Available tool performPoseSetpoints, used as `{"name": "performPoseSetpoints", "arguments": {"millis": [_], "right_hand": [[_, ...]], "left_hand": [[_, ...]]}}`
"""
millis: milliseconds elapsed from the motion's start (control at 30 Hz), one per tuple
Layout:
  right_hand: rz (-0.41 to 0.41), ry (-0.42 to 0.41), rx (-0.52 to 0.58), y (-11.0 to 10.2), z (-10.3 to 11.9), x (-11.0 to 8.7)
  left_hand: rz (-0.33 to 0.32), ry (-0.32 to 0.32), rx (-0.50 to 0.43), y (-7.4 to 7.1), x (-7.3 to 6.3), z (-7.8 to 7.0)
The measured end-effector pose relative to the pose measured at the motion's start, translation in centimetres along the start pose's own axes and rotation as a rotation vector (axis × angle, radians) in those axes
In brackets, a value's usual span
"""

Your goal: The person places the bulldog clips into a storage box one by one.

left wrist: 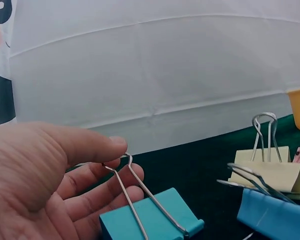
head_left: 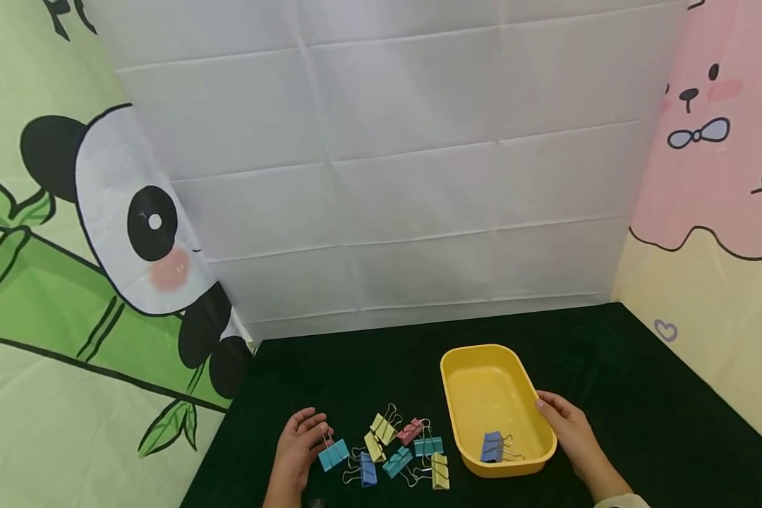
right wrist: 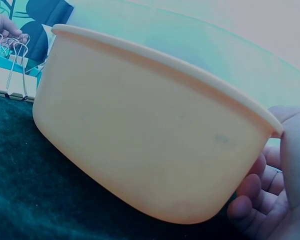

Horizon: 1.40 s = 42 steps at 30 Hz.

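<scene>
Left hand (head_left: 297, 451): pinching a teal binder clip (head_left: 334, 455) by its wire handle between thumb and index finger, with the other fingers loosely bent behind. Held at the left end of a loose cluster; cannot tell whether lifted clear of the dark green cloth (head_left: 355, 374) or touching it.

Right hand (head_left: 573, 433): gripping the yellow tray (head_left: 482, 388) at its right long side, with thumb over the rim and fingers bent against the outer wall. Just above the wrist, a pale sleeve (head_left: 622, 501).

Inside the tray, toward the near end: a single blue-violet clip (head_left: 492, 446), with wire handles pointing right.

Between the left hand and the tray, lying close together on the cloth: a blue clip (head_left: 367, 470) next to the held one, a far yellow clip (head_left: 384, 428), a middle yellow clip (head_left: 375, 447), a pink clip (head_left: 409, 432), a near teal clip (head_left: 397, 462), a far teal clip (head_left: 428, 446) and, just beside the tray, a near yellow clip (head_left: 440, 470).

Behind everything, a creased white backdrop (head_left: 406, 169), flanked by a panda print (head_left: 111, 204) on the left and a pink animal print (head_left: 692, 183) on the right.
</scene>
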State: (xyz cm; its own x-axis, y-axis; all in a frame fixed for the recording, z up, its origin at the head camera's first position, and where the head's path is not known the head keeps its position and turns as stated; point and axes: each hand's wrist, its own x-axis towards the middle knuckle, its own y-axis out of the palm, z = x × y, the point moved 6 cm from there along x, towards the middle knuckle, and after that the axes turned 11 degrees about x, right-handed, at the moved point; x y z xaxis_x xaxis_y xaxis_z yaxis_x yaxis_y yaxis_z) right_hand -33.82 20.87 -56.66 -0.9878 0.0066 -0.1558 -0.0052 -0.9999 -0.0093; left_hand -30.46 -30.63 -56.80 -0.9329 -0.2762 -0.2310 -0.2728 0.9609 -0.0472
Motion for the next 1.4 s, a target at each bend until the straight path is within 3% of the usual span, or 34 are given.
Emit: {"name": "performPoseSetpoints", "arguments": {"millis": [333,500,1000,1167,1400], "right_hand": [[0.0,-0.008,-0.002,0.1,0.0,0.2],[-0.007,0.0,0.006,0.1,-0.1,0.1],[-0.004,0.007,0.014,0.7,-0.3,0.2],[-0.006,0.0,0.02,0.4,-0.1,0.2],[-0.008,-0.01,0.006,0.1,-0.1,0.1]], "left_hand": [[-0.076,0.022,0.035,0.0,-0.6,-0.1],[-0.151,0.035,0.02,-0.4,-0.7,-0.3],[-0.276,-0.021,-0.073,-1.6,-1.5,-2.0],[-0.261,-0.008,-0.076,-0.8,-1.4,-2.9],[-0.213,0.046,-0.088,1.6,-1.5,-5.0]]}}
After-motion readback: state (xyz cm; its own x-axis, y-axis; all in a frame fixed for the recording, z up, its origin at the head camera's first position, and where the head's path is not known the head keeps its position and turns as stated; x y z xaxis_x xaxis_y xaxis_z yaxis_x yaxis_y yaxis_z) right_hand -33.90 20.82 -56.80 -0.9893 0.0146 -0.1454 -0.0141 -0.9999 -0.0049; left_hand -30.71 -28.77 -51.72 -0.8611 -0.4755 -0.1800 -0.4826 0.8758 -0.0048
